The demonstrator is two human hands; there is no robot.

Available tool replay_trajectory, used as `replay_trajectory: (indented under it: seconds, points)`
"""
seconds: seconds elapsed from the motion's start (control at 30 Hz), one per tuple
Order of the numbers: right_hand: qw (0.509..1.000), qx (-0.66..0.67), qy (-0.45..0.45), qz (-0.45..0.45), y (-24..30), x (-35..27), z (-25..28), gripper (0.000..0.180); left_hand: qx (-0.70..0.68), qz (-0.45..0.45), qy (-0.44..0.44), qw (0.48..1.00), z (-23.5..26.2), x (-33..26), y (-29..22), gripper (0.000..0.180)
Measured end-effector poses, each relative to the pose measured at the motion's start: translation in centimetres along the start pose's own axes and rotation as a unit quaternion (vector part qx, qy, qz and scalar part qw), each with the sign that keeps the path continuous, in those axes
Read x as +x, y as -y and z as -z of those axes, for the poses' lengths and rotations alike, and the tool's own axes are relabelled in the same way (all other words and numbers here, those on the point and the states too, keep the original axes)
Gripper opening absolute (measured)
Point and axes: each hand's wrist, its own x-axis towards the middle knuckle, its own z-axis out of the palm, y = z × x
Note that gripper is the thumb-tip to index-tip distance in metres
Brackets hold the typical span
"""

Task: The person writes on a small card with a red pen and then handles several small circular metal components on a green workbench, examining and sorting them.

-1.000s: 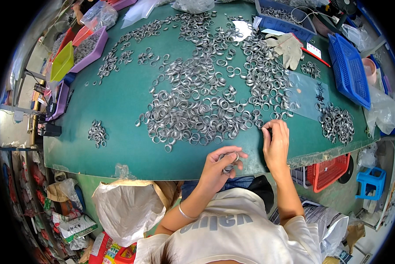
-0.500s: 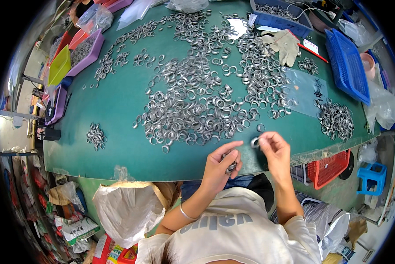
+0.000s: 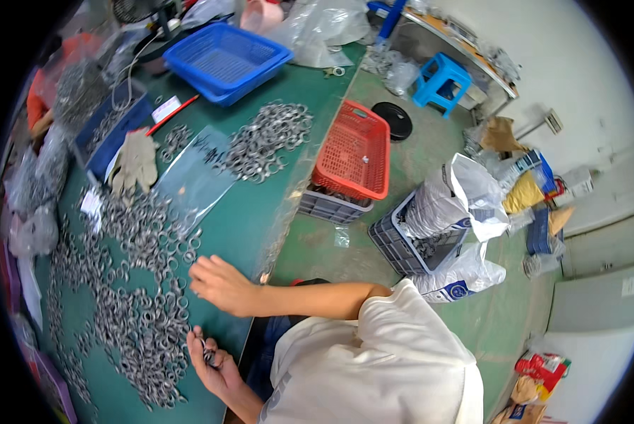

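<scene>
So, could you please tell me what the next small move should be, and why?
I would probably have the right hand pinch one ring from the scattered rings, if its fingers are free, which I cannot tell. It sits right beside the pile's edge, while the left hand holds a few gray rings.

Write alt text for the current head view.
A person's left hand holds several metal rings beside a large ring pile on a green table; the right hand is nearby, its grip unclear. Beyond lie a pale glove, a clear plastic sheet, a smaller ring heap and blue baskets; a red basket stands beside the table.
</scene>
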Motion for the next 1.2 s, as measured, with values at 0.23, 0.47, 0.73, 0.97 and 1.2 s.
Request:
replay_trajectory:
  seconds: [0.23,0.47,0.73,0.97,1.2]
  points:
    - [0.998,0.059,0.002,0.024,-0.4,1.1,-1.5,0.011,0.071,-0.035,-0.008,0.997,1.0,1.0,-0.5,0.034]
    - [0.734,0.591,0.181,-0.281,2.0,0.0,1.8,0.012,0.2,-0.054,0.048,0.977,-1.2,0.3,-0.6,0.033]
    - [0.95,0.278,0.098,-0.105,2.6,1.8,1.8,0.01,0.202,-0.044,0.07,0.976,0.0,-0.6,-1.0,0.019]
    - [0.984,0.033,0.117,0.128,0.1,5.9,-0.7,0.021,0.063,0.01,0.109,0.992,0.3,-0.3,-0.8,0.02]
    - [0.884,0.442,0.093,-0.119,1.0,3.6,0.9,0.015,0.078,0.024,0.057,0.995,0.4,-0.2,-0.9,0.022]
